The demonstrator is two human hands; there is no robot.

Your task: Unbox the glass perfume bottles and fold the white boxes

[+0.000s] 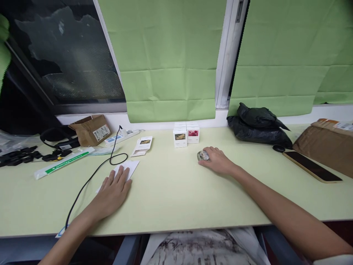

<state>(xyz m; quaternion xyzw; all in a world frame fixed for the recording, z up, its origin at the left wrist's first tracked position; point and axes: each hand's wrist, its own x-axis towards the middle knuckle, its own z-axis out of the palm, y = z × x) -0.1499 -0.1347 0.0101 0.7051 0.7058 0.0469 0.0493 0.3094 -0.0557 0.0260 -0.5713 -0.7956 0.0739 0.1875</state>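
Note:
My left hand (114, 191) lies flat with fingers stretched out on a white flattened carton (129, 167) on the pale green table (171, 191). My right hand (217, 160) is curled around a small round silvery object (203, 155) resting on the table. Just behind it stand small white boxes, one with a yellow picture (180, 137) and one with a red picture (193, 134). Another flattened white carton (142, 145) lies further back left.
A black cable (91, 176) runs across the left side from a power strip (121, 136). A cardboard box (91, 129), black clips (16, 156), a black bag (257, 127), a phone (311, 166) and a brown parcel (325, 145) lie around.

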